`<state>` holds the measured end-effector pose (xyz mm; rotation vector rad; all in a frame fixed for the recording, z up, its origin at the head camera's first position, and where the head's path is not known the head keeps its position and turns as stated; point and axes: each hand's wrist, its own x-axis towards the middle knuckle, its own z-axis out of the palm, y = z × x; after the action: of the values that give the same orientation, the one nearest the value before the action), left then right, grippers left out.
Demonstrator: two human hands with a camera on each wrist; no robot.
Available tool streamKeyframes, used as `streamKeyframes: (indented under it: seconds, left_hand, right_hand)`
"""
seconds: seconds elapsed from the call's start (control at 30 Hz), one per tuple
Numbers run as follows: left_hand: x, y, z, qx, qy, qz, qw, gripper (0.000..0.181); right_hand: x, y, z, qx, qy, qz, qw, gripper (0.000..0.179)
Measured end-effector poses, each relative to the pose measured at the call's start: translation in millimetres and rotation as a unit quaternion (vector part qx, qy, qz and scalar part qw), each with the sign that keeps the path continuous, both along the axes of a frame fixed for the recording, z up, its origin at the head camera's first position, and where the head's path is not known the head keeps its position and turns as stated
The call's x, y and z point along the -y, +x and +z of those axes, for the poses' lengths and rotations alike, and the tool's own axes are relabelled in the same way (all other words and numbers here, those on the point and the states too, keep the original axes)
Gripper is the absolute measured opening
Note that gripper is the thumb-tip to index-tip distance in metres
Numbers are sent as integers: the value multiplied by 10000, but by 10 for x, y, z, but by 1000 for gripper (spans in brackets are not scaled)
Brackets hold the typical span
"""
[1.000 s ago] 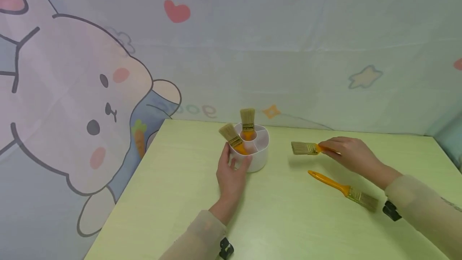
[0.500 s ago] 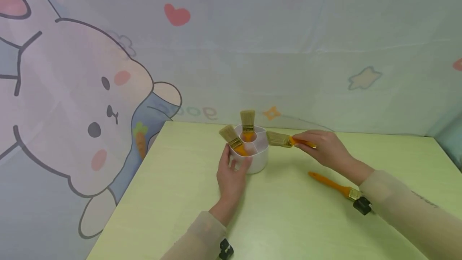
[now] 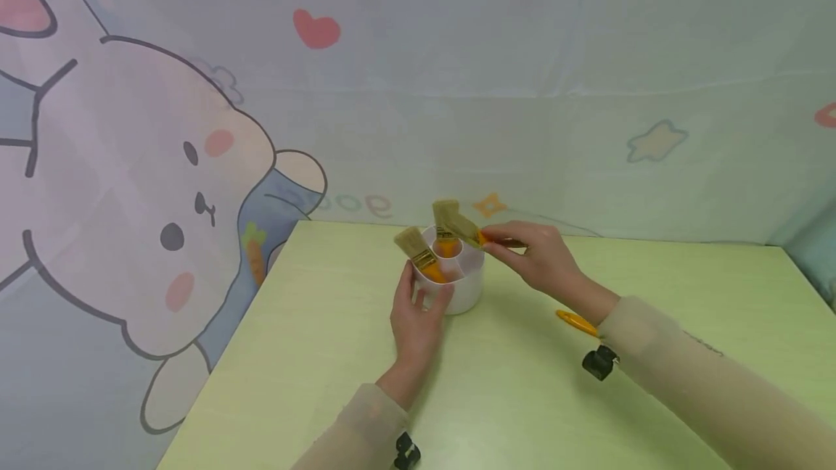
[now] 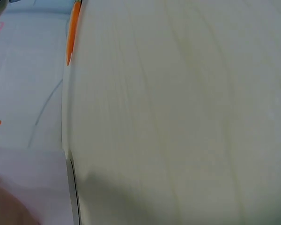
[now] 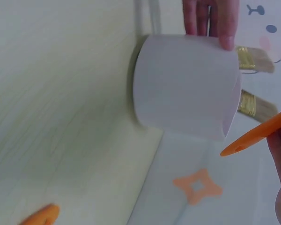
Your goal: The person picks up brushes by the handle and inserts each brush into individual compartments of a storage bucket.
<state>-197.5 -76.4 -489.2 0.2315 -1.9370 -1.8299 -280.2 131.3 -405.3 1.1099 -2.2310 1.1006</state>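
Observation:
A white round holder with compartments (image 3: pixel 467 291) stands on the table near its back edge. My left hand (image 3: pixel 418 325) grips the holder's near left side, fingers along the wall and thumb at the front. Two paintbrushes with orange handles stand in it, bristles up: one brush (image 3: pixel 418 249) leans left in a front compartment, the other brush (image 3: pixel 445 216) is in the round middle one. My right hand (image 3: pixel 532 252) pinches a third paintbrush (image 5: pixel 257 136) by its orange handle above the holder's right rim. In the right wrist view the handle's tip points towards the holder's mouth.
Another paintbrush (image 3: pixel 576 322) lies on the pale green table (image 3: pixel 509 397) at the right, mostly hidden under my right sleeve. A printed cloth (image 3: pixel 496 93) with a cartoon rabbit hangs right behind the table's back edge.
My right hand has carried its paintbrush leftwards from over the table to the holder, and the bristles have tilted upwards. The left hand has stayed on the holder.

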Motion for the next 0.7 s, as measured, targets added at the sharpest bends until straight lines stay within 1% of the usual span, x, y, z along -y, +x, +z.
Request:
streamKeyframes:
  seconds: [0.13,0.3,0.4,0.5,0.6,0.7]
  left_hand:
    - [-1,-1,-3,-11,4,-34,10000,82]
    - [9,-5,-2,-8,-16,-82,10000,82]
    - [17,0,3,-39,43,-171,9998,82]
    - [23,7,4,-70,98,-242,9996,83]
    - [26,10,-5,-89,103,-249,9996,83]
    - [27,9,-11,-118,108,-258,9995,83]
  right_hand:
    - [154,35,61,486,-371,18,9981,28]
    - [284,53,86,795,-662,49,9946,25]
    - [334,52,80,919,-746,42,9930,25]
    - [372,47,63,1141,-841,31,9899,26]
    - [398,38,32,1426,-948,7,9852,26]
    - [409,30,-13,1618,-966,-43,9821,27]
